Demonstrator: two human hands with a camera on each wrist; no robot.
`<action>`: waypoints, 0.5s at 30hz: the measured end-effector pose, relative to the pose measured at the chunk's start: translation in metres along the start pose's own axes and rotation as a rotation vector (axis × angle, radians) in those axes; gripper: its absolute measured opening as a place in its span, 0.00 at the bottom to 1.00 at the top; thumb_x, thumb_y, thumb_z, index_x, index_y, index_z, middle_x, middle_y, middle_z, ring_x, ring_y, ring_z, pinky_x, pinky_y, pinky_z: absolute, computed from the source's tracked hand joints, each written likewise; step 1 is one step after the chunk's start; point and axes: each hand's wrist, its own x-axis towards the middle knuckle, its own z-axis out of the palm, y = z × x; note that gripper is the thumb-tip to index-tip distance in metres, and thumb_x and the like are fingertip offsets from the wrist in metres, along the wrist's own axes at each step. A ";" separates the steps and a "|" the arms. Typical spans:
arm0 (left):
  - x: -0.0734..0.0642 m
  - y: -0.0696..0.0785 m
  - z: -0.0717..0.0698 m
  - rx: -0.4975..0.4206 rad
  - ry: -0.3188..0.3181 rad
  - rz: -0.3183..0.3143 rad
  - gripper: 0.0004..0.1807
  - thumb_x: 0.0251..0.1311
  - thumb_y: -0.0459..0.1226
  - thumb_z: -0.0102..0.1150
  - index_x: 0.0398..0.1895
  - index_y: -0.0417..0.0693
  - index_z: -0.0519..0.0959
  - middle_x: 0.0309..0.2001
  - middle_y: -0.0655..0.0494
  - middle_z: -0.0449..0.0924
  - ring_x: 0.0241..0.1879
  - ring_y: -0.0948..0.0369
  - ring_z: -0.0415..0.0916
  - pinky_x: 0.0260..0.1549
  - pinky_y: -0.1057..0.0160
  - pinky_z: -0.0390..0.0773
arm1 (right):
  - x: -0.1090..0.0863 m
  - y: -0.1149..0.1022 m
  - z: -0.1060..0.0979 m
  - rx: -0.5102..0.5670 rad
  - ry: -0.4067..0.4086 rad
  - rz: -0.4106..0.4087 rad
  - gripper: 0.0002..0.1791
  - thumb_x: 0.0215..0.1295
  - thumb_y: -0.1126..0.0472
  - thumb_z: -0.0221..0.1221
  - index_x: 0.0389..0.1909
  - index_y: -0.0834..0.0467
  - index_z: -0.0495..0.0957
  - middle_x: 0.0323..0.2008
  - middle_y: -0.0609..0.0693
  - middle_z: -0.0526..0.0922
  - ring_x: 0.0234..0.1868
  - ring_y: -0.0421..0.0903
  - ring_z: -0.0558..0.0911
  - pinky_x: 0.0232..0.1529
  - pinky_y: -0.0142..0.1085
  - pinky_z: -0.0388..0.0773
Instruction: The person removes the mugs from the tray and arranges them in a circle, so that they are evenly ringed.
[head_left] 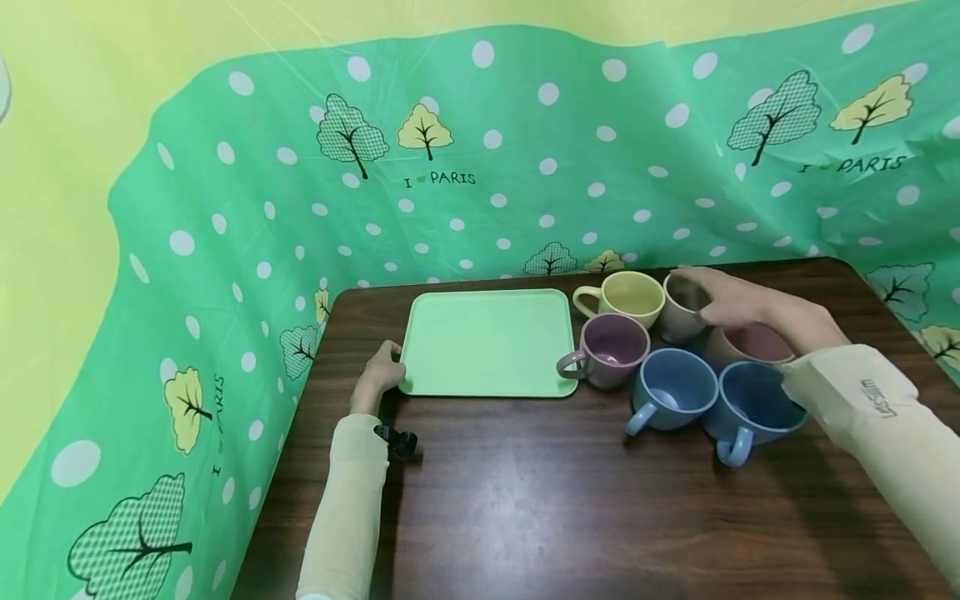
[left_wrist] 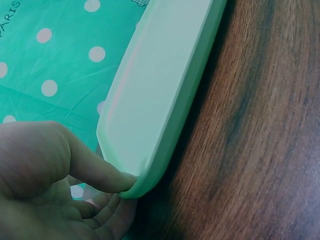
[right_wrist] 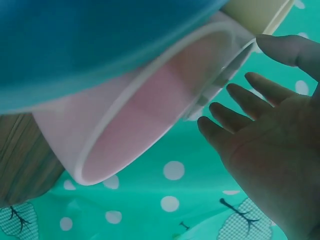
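My left hand (head_left: 381, 372) pinches the near left corner of a pale green tray (head_left: 487, 343), thumb on top of the rim and fingers beneath, as the left wrist view shows. My right hand (head_left: 738, 302) reaches over a grey mug (head_left: 676, 323) at the back of a cluster of mugs. In the right wrist view its fingers are spread and the thumb tip is at the mug's rim; firm contact cannot be made out. Beside the grey mug stand a yellow mug (head_left: 634, 297) and a pink mug (head_left: 756, 342), partly hidden by my right arm.
A purple mug (head_left: 613, 348) has its handle over the tray's right edge. Two blue mugs (head_left: 677, 392) stand in front, handles toward me. All rest on a dark wooden table (head_left: 510, 500). A green dotted cloth (head_left: 450, 217) hangs behind and at the left.
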 end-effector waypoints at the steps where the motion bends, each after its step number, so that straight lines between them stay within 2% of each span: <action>1: 0.000 0.000 0.000 0.000 0.001 -0.002 0.25 0.59 0.29 0.37 0.63 0.44 0.60 0.40 0.41 0.69 0.23 0.56 0.57 0.28 0.60 0.63 | -0.001 -0.002 0.001 0.004 0.002 -0.002 0.42 0.50 0.73 0.53 0.69 0.73 0.50 0.67 0.74 0.54 0.66 0.71 0.54 0.61 0.67 0.52; 3: 0.000 0.000 0.000 0.005 0.000 0.000 0.25 0.59 0.29 0.37 0.63 0.44 0.59 0.38 0.42 0.69 0.23 0.56 0.56 0.28 0.60 0.63 | -0.003 -0.006 0.002 0.001 0.016 -0.021 0.43 0.46 0.76 0.52 0.68 0.74 0.50 0.66 0.74 0.54 0.66 0.71 0.55 0.61 0.66 0.52; 8: 0.000 0.001 0.001 0.013 -0.002 0.008 0.26 0.59 0.29 0.37 0.63 0.44 0.59 0.37 0.43 0.68 0.23 0.56 0.57 0.28 0.60 0.63 | -0.011 -0.021 0.004 0.012 0.049 -0.036 0.44 0.46 0.77 0.52 0.70 0.72 0.50 0.67 0.72 0.56 0.67 0.69 0.56 0.62 0.64 0.52; 12: 0.002 0.001 0.000 0.015 0.005 0.010 0.26 0.59 0.30 0.38 0.63 0.44 0.59 0.33 0.45 0.67 0.23 0.57 0.57 0.27 0.60 0.63 | -0.015 -0.038 0.006 0.079 0.062 -0.007 0.41 0.56 0.75 0.52 0.72 0.68 0.48 0.68 0.70 0.54 0.68 0.68 0.55 0.63 0.64 0.51; 15: 0.003 0.001 -0.002 0.031 0.009 0.013 0.25 0.60 0.30 0.38 0.63 0.43 0.59 0.35 0.44 0.68 0.25 0.56 0.60 0.28 0.60 0.64 | -0.014 -0.052 0.008 0.139 0.066 0.055 0.40 0.64 0.68 0.52 0.74 0.64 0.45 0.70 0.68 0.51 0.69 0.67 0.53 0.64 0.64 0.51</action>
